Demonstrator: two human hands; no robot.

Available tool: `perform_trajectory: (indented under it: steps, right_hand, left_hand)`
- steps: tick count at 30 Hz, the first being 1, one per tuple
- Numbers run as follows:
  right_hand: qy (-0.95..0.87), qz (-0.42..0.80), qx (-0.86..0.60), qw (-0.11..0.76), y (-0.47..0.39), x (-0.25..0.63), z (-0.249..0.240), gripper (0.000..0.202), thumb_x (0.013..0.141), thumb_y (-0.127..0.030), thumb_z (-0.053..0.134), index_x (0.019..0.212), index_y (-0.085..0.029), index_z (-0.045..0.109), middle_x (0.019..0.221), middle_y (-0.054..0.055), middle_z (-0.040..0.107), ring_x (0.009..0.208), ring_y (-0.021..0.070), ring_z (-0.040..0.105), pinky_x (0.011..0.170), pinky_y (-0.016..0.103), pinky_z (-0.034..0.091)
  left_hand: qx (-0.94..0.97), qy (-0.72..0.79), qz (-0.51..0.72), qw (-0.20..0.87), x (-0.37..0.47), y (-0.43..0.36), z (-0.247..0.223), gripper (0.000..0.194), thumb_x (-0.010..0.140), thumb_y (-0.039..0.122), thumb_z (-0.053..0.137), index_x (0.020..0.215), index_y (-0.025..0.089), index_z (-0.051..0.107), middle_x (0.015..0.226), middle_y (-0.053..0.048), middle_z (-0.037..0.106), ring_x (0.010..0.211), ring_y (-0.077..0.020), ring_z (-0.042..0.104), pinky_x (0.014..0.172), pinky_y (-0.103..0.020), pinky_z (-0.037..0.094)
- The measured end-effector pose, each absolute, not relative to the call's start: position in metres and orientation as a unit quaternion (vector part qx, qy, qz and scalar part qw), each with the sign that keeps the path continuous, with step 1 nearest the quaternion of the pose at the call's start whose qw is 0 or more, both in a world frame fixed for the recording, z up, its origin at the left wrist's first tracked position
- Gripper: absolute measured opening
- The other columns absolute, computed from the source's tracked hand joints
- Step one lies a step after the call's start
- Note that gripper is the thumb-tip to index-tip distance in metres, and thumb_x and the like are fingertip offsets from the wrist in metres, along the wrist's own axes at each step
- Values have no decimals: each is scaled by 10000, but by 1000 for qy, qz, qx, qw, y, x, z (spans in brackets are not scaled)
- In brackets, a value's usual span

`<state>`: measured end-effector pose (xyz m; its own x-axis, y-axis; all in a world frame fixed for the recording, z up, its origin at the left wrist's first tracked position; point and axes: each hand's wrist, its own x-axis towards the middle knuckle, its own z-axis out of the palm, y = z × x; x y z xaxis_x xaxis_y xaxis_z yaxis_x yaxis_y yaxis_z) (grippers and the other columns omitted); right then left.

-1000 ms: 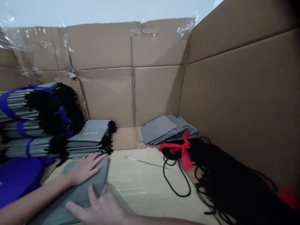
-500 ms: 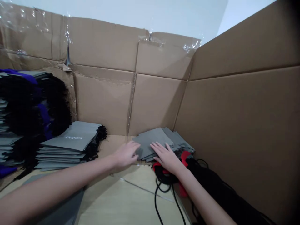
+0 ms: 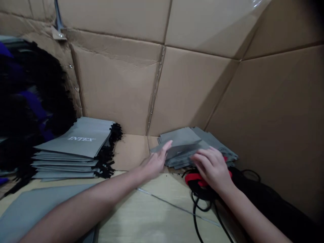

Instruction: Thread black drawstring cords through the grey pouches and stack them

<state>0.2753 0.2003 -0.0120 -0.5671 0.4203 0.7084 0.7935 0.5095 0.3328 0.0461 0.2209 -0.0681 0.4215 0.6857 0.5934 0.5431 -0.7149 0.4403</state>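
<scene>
We're picking the top gray bag [image 3: 181,143] off the small pile [image 3: 202,152] — left hand [image 3: 155,162] lifts its edge with loose fingers, right hand [image 3: 211,165] lies spread beside it. Next, probably a firm pinch.

Brown cardboard walls [image 3: 197,84], taped seams; pale wooden tabletop [image 3: 149,216].

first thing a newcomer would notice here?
Both hands at the small pile of grey bags by the back cardboard wall: left hand lifting the top one's edge, right hand over a red ribbon. Left, a taller stack marked INTEX, black cords fringing it.
</scene>
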Motion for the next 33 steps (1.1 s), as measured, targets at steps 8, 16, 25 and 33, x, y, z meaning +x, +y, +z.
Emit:
perform_trajectory:
  steps: [8, 16, 25, 33]
  right_hand:
    - [-848, -335, -385, 142, 209, 279, -21, 285, 931, -294, 401, 1120, -235, 605, 1113, 66, 672, 1058, 252, 579, 1018, 575, 236]
    - [-754, -354, -413, 369, 203, 277, -21, 229, 890, -331, 467, 975, -191, 627, 1032, 117, 661, 985, 267, 588, 949, 483, 373]
    - [-843, -330, -366, 214, 219, 279, -34, 391, 921, -415, 365, 1201, -231, 566, 1121, 102, 656, 1046, 300, 553, 956, 578, 301]
    - [-807, -336, -367, 318, 199, 280, -22, 193, 887, -237, 477, 939, -249, 662, 854, 59, 712, 790, 224, 615, 957, 452, 342]
  left_hand:
    - [880, 285, 376, 55, 42, 231, -70, 535, 831, 36, 390, 1281, 308, 489, 1505, -15, 236, 1283, -224, 403, 1022, -394, 390]
    - [873, 308, 372, 67, 46, 222, -57, 356, 899, 355, 458, 1217, 222, 547, 1205, -69, 614, 1083, -204, 580, 937, -343, 460]
    - [803, 388, 445, 83, 40, 224, -59, 472, 940, 195, 317, 1405, 222, 241, 1325, -117, 501, 1118, -230, 565, 884, -369, 503]
    - [904, 203, 375, 23, 46, 221, -61, 408, 884, 215, 432, 1283, 145, 480, 1342, -122, 487, 1242, -206, 449, 1059, -355, 369]
